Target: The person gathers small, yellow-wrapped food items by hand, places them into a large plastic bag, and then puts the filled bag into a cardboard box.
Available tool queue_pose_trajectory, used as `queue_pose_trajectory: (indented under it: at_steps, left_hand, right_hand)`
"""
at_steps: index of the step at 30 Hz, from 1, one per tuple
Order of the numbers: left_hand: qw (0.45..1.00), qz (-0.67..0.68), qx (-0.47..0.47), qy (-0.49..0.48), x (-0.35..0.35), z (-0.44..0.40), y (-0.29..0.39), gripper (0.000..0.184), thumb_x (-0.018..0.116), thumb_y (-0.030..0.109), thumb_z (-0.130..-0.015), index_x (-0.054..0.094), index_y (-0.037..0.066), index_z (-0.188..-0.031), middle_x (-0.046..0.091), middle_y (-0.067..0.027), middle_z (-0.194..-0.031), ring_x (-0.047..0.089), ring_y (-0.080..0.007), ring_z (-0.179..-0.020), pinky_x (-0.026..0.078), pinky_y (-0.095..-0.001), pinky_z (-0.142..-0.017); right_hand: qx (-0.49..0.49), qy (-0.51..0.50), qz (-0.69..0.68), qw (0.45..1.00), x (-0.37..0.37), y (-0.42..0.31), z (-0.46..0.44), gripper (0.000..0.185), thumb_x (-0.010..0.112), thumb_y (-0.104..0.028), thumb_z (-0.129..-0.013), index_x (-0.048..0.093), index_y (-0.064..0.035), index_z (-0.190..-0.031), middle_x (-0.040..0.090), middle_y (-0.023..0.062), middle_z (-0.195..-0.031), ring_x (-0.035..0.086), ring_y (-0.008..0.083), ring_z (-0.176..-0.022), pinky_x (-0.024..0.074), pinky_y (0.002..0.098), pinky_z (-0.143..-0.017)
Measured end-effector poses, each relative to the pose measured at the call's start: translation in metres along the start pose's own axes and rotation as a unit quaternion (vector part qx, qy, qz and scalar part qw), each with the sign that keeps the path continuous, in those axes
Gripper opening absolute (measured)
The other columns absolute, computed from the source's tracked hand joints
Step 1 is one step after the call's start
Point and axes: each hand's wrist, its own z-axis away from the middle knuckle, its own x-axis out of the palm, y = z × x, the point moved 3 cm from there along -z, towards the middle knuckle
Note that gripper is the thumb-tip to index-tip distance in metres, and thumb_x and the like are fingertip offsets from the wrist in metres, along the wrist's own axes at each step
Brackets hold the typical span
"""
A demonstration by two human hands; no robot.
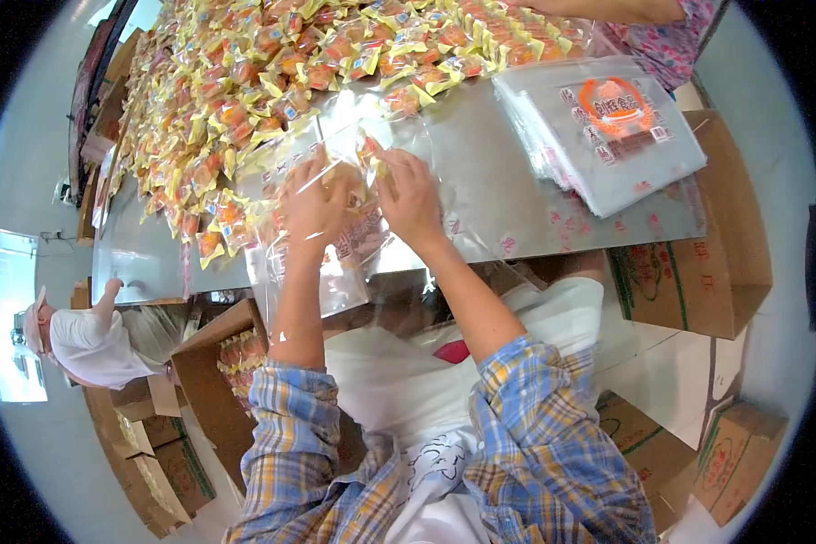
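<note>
A clear printed plastic bag (346,283) lies at the table's near edge, under and around both hands. My left hand (315,207) is curled over the bag, fingers bent and closed on it; what lies beneath the palm is mostly hidden. Beside it, my right hand (410,195) has its fingertips closed on a small wrapped snack (368,148) in yellow-edged film, at the bag's far side. Glare on the film blurs where the bag's mouth runs. Just beyond the hands spreads a large heap of the same wrapped snacks (245,95).
A stack of flat printed bags (598,131) rests on the right of the metal table (480,168). Cardboard boxes (698,245) stand at right, and an open carton (213,363) holding packets at lower left. One person (95,335) is at left; another's arm (616,9) reaches in at top right.
</note>
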Motion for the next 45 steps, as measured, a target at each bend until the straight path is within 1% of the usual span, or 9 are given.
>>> queue_pose_trajectory:
  at_steps: [3,8,11,16,20,32,39,40,45]
  left_hand:
    - [0.999,-0.022,0.030,-0.009,-0.009,-0.007,-0.015,0.063,0.067,0.041,-0.091,0.057,0.006,-0.142,0.060,-0.0219,-0.135,0.051,-0.0377,-0.134,0.037,-0.0555,-0.107]
    - [0.996,0.010,-0.015,0.093,-0.014,-0.008,0.006,0.035,0.070,0.036,-0.093,0.072,0.004,-0.106,0.072,-0.0209,-0.100,0.068,-0.0440,-0.095,0.051,-0.0524,-0.081]
    - [0.997,-0.011,0.065,0.025,0.007,-0.010,-0.017,0.045,0.071,0.033,-0.092,0.064,0.006,-0.127,0.072,-0.0222,-0.111,0.069,-0.0429,-0.101,0.054,-0.0496,-0.082]
    - [0.985,-0.099,0.141,0.028,-0.006,0.029,0.033,0.061,0.076,0.033,-0.085,0.059,0.014,-0.141,0.064,-0.0172,-0.132,0.057,-0.0363,-0.127,0.031,-0.0566,-0.119]
    - [0.982,-0.186,0.034,0.008,0.020,0.030,-0.007,0.068,0.079,0.025,-0.083,0.055,0.013,-0.146,0.061,-0.0183,-0.138,0.055,-0.0387,-0.130,0.031,-0.0608,-0.117]
    - [0.968,-0.096,0.202,0.111,0.020,0.027,0.020,0.071,0.079,0.016,-0.081,0.049,-0.006,-0.142,0.048,-0.0413,-0.145,0.050,-0.0543,-0.134,0.045,-0.0543,-0.110]
    - [0.987,-0.112,0.105,0.050,0.002,0.030,0.016,0.051,0.073,0.014,-0.087,0.062,0.005,-0.137,0.057,-0.0211,-0.147,0.052,-0.0390,-0.138,0.046,-0.0465,-0.111]
    - [0.996,-0.079,0.027,0.040,0.008,0.031,0.011,0.055,0.074,0.019,-0.088,0.060,0.013,-0.142,0.054,-0.0191,-0.149,0.053,-0.0391,-0.135,0.031,-0.0595,-0.116]
    - [0.986,-0.110,0.088,0.091,0.012,0.033,0.013,0.053,0.074,0.022,-0.089,0.062,0.013,-0.140,0.056,-0.0184,-0.146,0.053,-0.0366,-0.136,0.033,-0.0572,-0.116]
  right_hand:
    - [-0.002,0.009,-0.006,1.000,-0.002,-0.002,0.001,0.042,0.067,-0.012,-0.087,0.060,-0.0056,-0.127,0.063,0.0164,-0.129,0.057,0.0392,-0.125,0.0468,0.0494,-0.105]
    - [-0.050,-0.011,0.013,0.999,0.001,-0.001,0.005,0.047,0.067,-0.013,-0.083,0.058,-0.0051,-0.129,0.062,0.0201,-0.131,0.056,0.0407,-0.125,0.0445,0.0507,-0.108]
    - [-0.052,0.001,0.033,0.998,-0.005,-0.006,0.003,0.052,0.064,-0.009,-0.079,0.056,-0.0052,-0.130,0.059,0.0225,-0.135,0.054,0.0422,-0.128,0.0425,0.0516,-0.112]
    - [0.038,0.037,-0.057,0.997,-0.002,0.002,0.005,0.055,0.063,-0.005,-0.075,0.058,-0.0041,-0.130,0.057,0.0241,-0.137,0.049,0.0485,-0.135,0.0414,0.0513,-0.114]
    - [0.020,0.045,0.026,0.998,-0.002,0.000,0.006,0.064,0.063,-0.004,-0.074,0.055,-0.0070,-0.138,0.052,0.0250,-0.142,0.046,0.0506,-0.137,0.0413,0.0528,-0.114]
    - [0.033,0.058,0.151,0.986,0.005,0.007,0.011,0.058,0.078,-0.016,-0.080,0.062,-0.0105,-0.135,0.043,0.0201,-0.148,0.046,0.0430,-0.132,0.0401,0.0524,-0.109]
    - [0.019,-0.057,0.159,0.985,0.003,-0.002,0.003,0.057,0.073,-0.023,-0.088,0.058,-0.0066,-0.140,0.048,0.0262,-0.140,0.056,0.0446,-0.118,0.0505,0.0504,-0.100]
    - [0.047,-0.020,0.162,0.986,0.007,-0.002,0.005,0.056,0.077,-0.021,-0.087,0.062,-0.0286,-0.141,0.050,0.0178,-0.134,0.058,0.0384,-0.117,0.0491,0.0467,-0.102]
    - [0.109,-0.001,0.088,0.990,0.012,0.013,0.003,0.046,0.074,-0.026,-0.089,0.066,-0.0109,-0.133,0.055,0.0182,-0.135,0.058,0.0390,-0.121,0.0484,0.0465,-0.103]
